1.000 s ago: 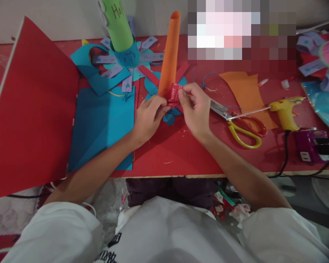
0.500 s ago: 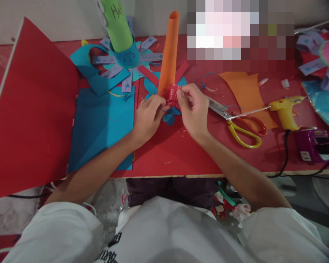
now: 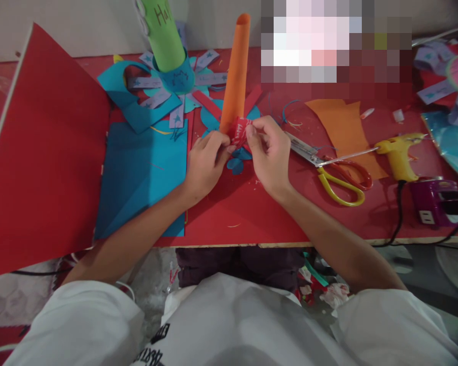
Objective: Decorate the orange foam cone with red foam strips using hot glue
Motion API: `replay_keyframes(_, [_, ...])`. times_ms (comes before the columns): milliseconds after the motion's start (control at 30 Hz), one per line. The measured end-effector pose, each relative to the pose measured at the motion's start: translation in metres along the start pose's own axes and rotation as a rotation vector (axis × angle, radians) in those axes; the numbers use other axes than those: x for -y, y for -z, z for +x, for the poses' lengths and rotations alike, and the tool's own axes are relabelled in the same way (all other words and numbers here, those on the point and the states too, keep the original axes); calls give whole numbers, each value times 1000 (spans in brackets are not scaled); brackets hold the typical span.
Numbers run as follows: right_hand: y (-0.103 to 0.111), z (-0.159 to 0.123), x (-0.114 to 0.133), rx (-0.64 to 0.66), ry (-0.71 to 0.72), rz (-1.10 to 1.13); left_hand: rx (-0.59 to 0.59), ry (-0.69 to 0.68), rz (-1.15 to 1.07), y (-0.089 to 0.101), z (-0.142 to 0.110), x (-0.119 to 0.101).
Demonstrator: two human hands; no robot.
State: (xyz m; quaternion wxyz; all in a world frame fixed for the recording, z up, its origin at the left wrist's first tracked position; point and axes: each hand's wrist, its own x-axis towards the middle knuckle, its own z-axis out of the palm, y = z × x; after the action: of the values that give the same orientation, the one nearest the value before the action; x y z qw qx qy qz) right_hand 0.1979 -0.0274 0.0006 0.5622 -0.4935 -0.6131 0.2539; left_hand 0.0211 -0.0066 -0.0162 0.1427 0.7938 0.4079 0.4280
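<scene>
An orange paper tube (image 3: 236, 71) stands on a blue petal-shaped paper base (image 3: 209, 121), with red paper strips (image 3: 207, 106) sticking out around it. At the tube's foot, a red paper strip (image 3: 239, 130) with white lettering, "happy" among it, is pinched in both hands. My left hand (image 3: 209, 161) grips its lower left end, thumb and finger closed. My right hand (image 3: 270, 155) pinches the strip's right side between thumb and forefinger, the other fingers curled. Below the hands a small blue paper piece (image 3: 235, 166) shows. My fingers hide part of the base.
Scissors (image 3: 328, 170) and a yellow glue gun (image 3: 400, 152) lie to the right, by a purple power socket block (image 3: 429, 203). Orange paper (image 3: 338, 127) lies behind the scissors. On the left are blue sheets (image 3: 143, 178), an upright red board (image 3: 49, 152) and a green paper tube (image 3: 164, 40).
</scene>
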Motion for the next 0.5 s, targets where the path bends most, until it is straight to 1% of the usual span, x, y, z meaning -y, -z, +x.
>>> replay_keyframes(133, [1, 0, 0, 11, -8, 20, -8, 10, -8, 0, 0, 0])
replay_keyframes(367, [1, -1, -1, 8, 8, -43, -23, -18, -6, 1, 1, -2])
replay_keyframes(500, [1, -1, -1, 14, -5, -31, -30, -19, -27, 2, 1, -4])
